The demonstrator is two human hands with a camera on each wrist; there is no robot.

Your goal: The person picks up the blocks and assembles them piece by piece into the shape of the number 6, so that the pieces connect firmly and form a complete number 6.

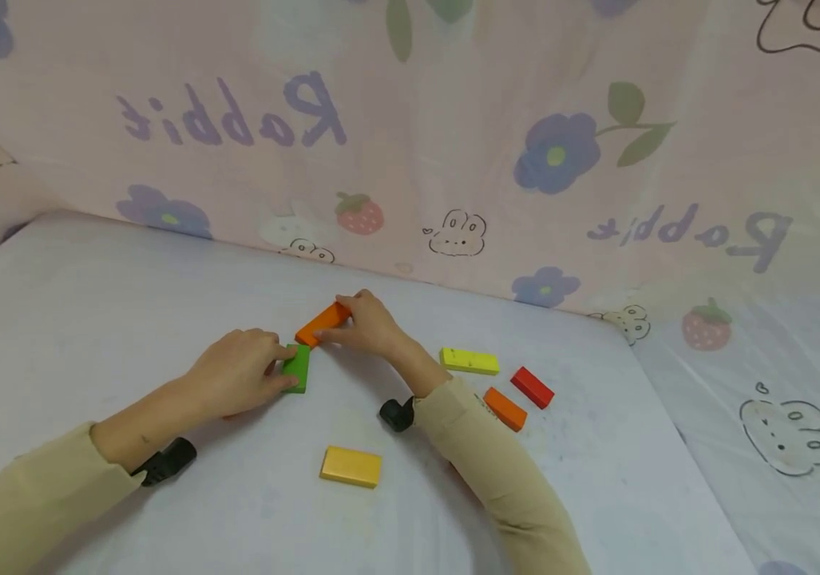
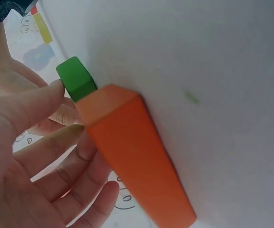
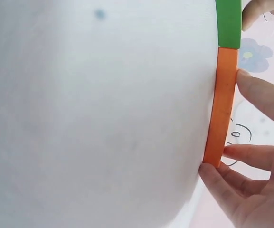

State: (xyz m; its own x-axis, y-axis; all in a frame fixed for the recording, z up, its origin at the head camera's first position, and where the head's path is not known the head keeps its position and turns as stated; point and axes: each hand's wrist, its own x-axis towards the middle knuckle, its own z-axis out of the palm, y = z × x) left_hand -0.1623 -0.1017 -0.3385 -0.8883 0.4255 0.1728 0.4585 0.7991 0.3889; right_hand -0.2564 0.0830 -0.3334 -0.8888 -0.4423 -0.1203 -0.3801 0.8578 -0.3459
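Observation:
My left hand (image 1: 237, 367) pinches a green block (image 1: 298, 369) between thumb and fingers. In the left wrist view the thumb tip is at a green block (image 2: 76, 78), and an orange block (image 2: 137, 156) fills the foreground, its near end at the green one. My right hand (image 1: 370, 323) grips an orange block (image 1: 322, 323), fingers at its far end and thumb on its near side. From the right wrist, this orange block (image 3: 221, 107) stands end to end with the green block (image 3: 229, 23), and the fingertips (image 3: 243, 75) touch its edge.
A golden-yellow block (image 1: 350, 467) lies on the white tabletop (image 1: 237, 519) nearest the person. Beyond the right forearm are a yellow block (image 1: 469, 361), a red block (image 1: 532, 387) and another orange block (image 1: 505, 409). A patterned curtain (image 1: 410, 144) rises behind the table.

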